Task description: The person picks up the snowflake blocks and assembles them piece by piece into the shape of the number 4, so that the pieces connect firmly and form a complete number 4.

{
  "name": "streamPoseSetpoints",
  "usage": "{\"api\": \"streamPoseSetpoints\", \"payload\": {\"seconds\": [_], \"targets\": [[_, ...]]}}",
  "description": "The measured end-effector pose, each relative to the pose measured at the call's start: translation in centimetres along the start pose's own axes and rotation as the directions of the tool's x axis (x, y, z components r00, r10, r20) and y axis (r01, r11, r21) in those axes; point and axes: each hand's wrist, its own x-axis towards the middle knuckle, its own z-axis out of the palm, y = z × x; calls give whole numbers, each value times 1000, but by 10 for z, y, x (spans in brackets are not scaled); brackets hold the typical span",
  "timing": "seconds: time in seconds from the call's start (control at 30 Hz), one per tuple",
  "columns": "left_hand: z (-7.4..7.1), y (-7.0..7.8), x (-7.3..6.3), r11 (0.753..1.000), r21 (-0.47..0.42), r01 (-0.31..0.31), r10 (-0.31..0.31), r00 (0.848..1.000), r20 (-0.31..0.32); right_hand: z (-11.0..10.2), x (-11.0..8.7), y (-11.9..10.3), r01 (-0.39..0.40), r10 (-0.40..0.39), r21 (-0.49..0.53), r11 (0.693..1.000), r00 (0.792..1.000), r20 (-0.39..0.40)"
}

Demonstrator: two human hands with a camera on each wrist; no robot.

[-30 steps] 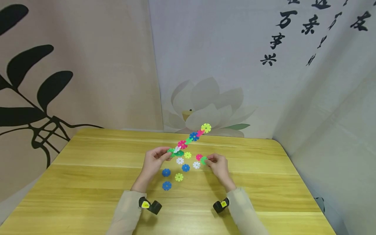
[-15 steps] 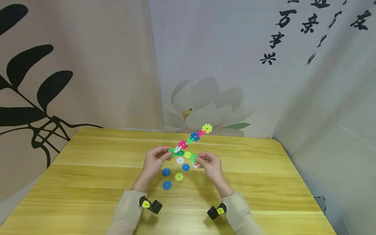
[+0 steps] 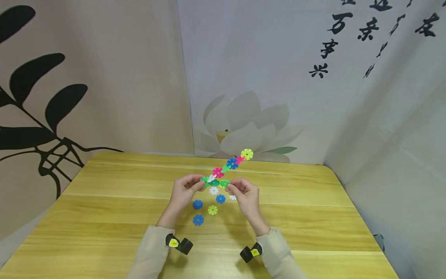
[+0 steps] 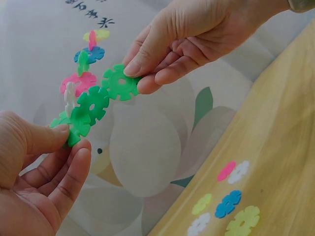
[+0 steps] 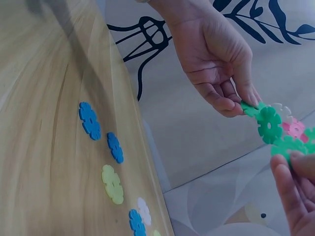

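A chain of slotted plastic snowflake discs is raised over the table, running up to a yellow disc (image 3: pixel 247 154) at its far end. My left hand (image 3: pixel 183 190) pinches a green disc (image 4: pixel 74 125) at the chain's near end. Joined to that one is a second green disc (image 4: pixel 93 104), between the two hands. My right hand (image 3: pixel 247 193) pinches another green disc (image 4: pixel 120 82) between thumb and fingers, its edge right at the second one. A white disc (image 4: pixel 70 98) and a pink disc (image 4: pixel 78 83) follow in the chain.
Loose discs lie on the wooden table (image 3: pixel 104 217) below the hands: blue (image 3: pixel 198 220), yellow (image 3: pixel 212 210), white (image 3: pixel 214 190) and a pink one (image 4: pixel 227 171). A printed cloth (image 3: pixel 258 58) hangs behind the table.
My right hand has moved left with its green disc, from above the loose discs to the chain's green end. The left hand has stayed nearly still, holding the chain.
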Motion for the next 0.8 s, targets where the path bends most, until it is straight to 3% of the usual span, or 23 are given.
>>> {"api": "streamPoseSetpoints", "payload": {"seconds": [0.2,0.33,0.57,0.8], "targets": [[0,-1,0,1000,-15,-12,12,1000,8,1,-1,-1,18,-19,-39,999,1000,-10],[0,-1,0,1000,-27,-10,10,1000,5,2,-1,2,20,-20,19,1000,1000,-23],[1,1,-1,999,-37,-23,23,1000,2,1,3,28,5,-1,120,993,999,-34],[2,0,-1,999,-33,-13,13,1000,3,5,2,35,-13,20,168,986,999,-41]]}}
